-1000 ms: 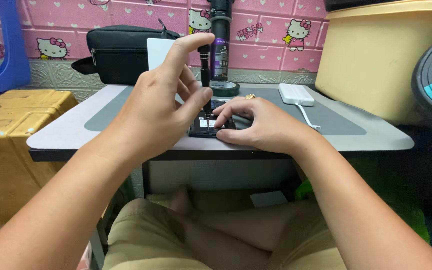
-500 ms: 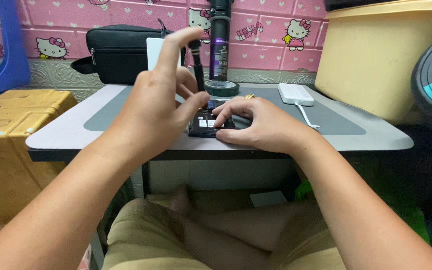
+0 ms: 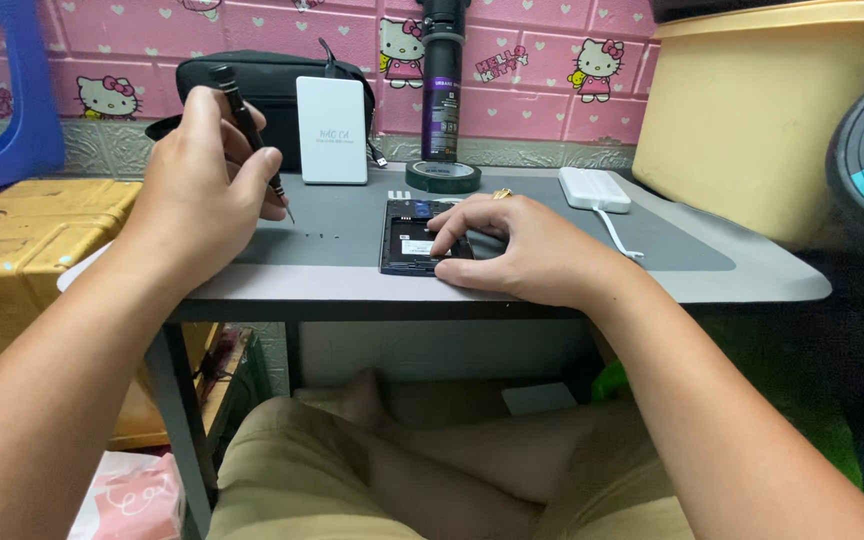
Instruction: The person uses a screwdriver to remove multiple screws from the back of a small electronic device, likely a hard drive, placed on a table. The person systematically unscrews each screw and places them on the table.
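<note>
Off the table's left edge stands a yellow box (image 3: 22, 215), with a blue plastic stool (image 3: 2, 90) behind it against the pink patterned wall.

My left hand (image 3: 202, 185) hangs over the left part of the grey mat (image 3: 352, 225), fingers curled and pinched around a slim black screwdriver (image 3: 247, 125). The handle rises past my thumb and the tip points down at the mat without touching it. Just right of the tip, a few tiny dark screws (image 3: 322, 236) lie in a short row on the mat.

Behind that, along the table's back edge, a black zip pouch (image 3: 252, 85) lies flat, and a white rectangular box (image 3: 332, 130) stands upright against it. Further right a tall black bottle (image 3: 442, 80) stands at the back edge, and a roll of dark tape (image 3: 443, 177) lies flat just in front of it.

Near the middle of the front edge lies the opened phone (image 3: 412, 235), back cover off, its insides facing up. My right hand (image 3: 527, 250) rests on its right side, fingers loosely bent, fingertips pressing down on the phone's lower half to hold it flat.

Toward the back right of the mat sits a white power bank (image 3: 594, 188) with a white cable (image 3: 617, 235) running forward. Off the right edge stands a large yellow bin (image 3: 772, 120).
</note>
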